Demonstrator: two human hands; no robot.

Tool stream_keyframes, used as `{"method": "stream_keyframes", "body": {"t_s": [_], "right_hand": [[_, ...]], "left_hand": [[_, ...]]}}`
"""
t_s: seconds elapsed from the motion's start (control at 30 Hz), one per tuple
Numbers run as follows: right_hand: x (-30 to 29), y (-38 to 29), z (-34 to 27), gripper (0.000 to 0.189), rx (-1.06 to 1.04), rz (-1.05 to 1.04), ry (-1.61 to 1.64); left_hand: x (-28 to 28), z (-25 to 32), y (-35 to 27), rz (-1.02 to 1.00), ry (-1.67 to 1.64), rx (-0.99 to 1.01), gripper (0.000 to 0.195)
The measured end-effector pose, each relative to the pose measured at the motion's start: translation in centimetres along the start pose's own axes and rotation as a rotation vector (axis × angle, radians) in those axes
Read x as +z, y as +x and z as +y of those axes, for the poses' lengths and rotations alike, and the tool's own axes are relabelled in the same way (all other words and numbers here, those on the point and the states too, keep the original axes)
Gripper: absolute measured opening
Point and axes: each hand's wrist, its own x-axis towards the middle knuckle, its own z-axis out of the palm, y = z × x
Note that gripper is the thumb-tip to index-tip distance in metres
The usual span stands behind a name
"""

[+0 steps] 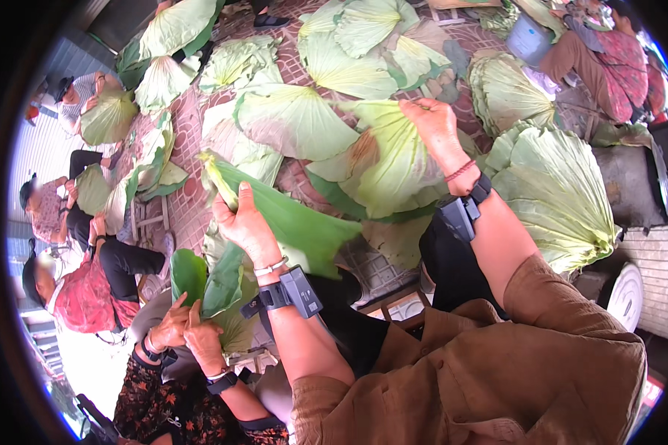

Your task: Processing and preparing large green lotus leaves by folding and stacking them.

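Note:
My left hand (246, 229) grips a folded lotus leaf (295, 217) by its pale, bunched end, thumb on top. The leaf's dark green face spreads to the right, its far edge slightly blurred. Farther out and to the right, my right hand (431, 133) pinches the upper edge of a yellow-green lotus leaf (395, 161) between thumb and fingers. That leaf hangs down in front of me, with a brown patch on its left part. More lotus leaves (300, 119) lie overlapped on the floor beneath and beyond both hands.
Close on my left, a co-worker's hands (186, 328) hold a green leaf (222, 281). Other people sit along the left side and at upper right. A large leaf stack (551, 194) stands to my right, near a grey sack (629, 183). Patterned paving (186, 192) shows between the leaves.

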Motion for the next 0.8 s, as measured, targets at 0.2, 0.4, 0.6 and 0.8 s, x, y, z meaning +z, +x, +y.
{"method": "stream_keyframes", "body": {"t_s": [0.2, 0.4, 0.6, 0.8], "right_hand": [[-2.0, 1.6, 1.8, 0.034, 0.409, 0.004, 0.777], [-4.6, -1.1, -1.8, 0.012, 0.491, -0.414, 1.080], [-10.5, -3.6, -7.0, 0.013, 0.350, -0.269, 0.939], [-22.0, -3.7, -7.9, 0.018, 0.077, 0.044, 1.077]], "left_hand": [[2.2, 0.2, -1.3, -0.292, 0.099, 0.178, 0.017], [2.3, 1.1, -1.5, -0.431, 0.049, 0.097, 0.019], [3.1, 1.8, -2.7, -0.453, 0.136, 0.111, 0.021], [2.5, 1.0, -2.9, -0.448, 0.248, 0.216, 0.024]]}}
